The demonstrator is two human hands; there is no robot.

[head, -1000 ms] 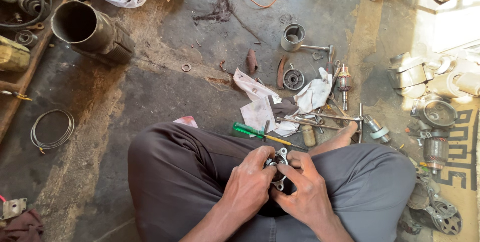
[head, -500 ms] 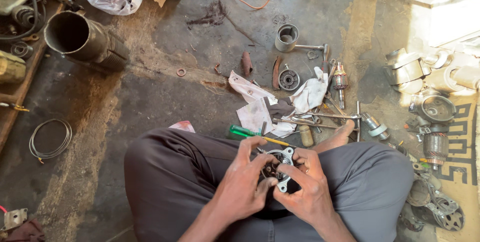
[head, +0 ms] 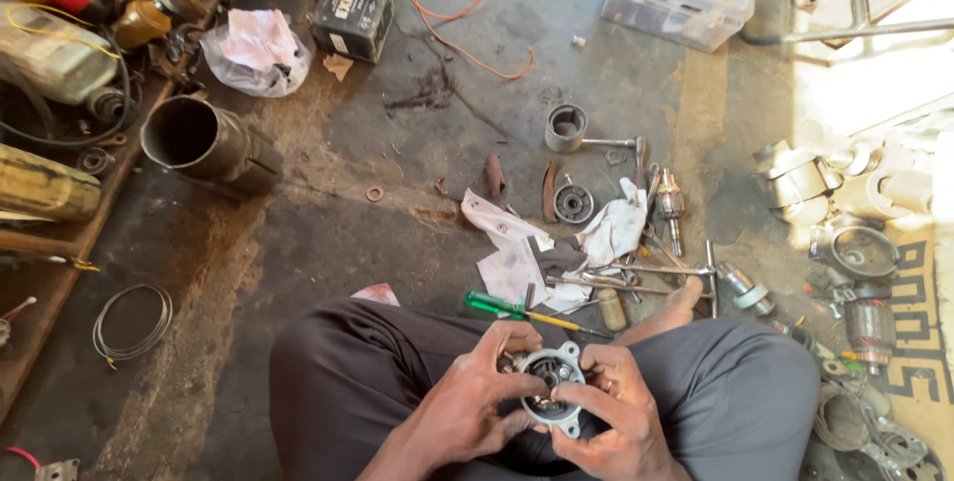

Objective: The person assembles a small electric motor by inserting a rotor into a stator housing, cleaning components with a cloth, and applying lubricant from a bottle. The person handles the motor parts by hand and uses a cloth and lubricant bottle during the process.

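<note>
While both hands clasp it, left hand (head: 477,397) and right hand (head: 614,411) pinching its eared rim, the round metal housing (head: 550,387) looks heavy, rigid and greasy.

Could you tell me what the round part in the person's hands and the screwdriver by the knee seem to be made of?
Round part: probably cast metal, dull pale grey with lugs. Screwdriver: glossy green handle, likely plastic; thin shaft, apparently metal.
</note>
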